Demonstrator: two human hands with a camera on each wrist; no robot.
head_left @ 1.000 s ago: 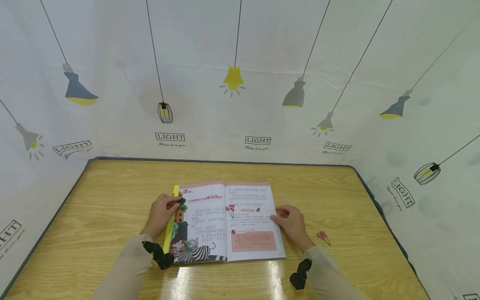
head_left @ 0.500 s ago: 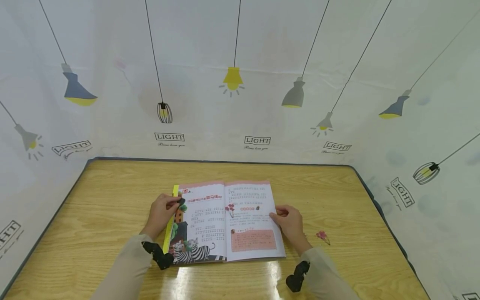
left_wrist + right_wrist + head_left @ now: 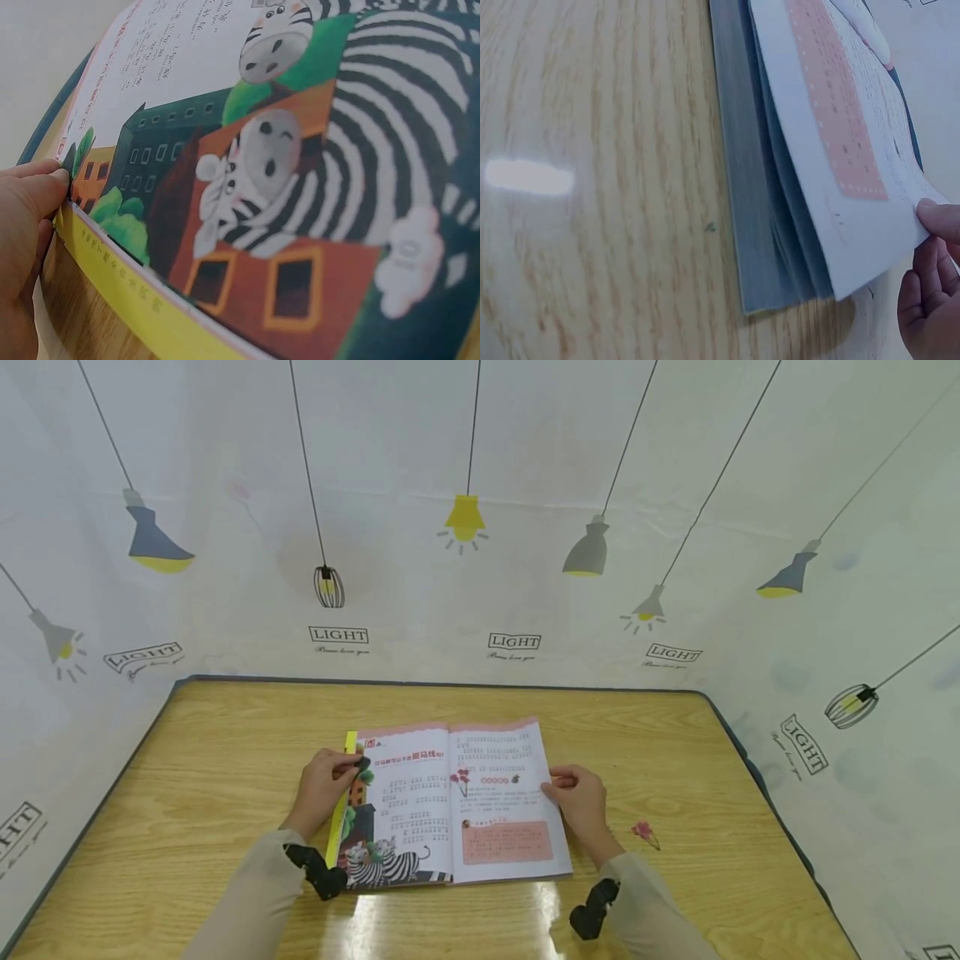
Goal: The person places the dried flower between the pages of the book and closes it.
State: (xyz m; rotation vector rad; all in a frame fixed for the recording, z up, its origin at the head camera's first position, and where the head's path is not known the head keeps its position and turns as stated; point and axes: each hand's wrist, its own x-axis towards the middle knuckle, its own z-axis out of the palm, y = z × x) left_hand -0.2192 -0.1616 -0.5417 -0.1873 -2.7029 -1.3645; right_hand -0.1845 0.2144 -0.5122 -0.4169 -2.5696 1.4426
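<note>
An open picture book lies on the wooden table, zebras printed on its left page. At the left edge my left hand pinches the book, thumb on top in the left wrist view. My right hand holds the right page by its outer edge; in the right wrist view that page curves up from the pages beneath, thumb above and curled fingers below. A small pink flower sprig shows on the right page near the fold. Another pink flower sprig lies on the table beside my right wrist.
The wooden table has a dark edge and meets a pale curtain printed with lamps at the back and sides. Black wrist mounts sit on both sleeves.
The right page has risen a little at its upper outer corner, with my right hand shifting slightly up and inward. My left hand stays in place.
</note>
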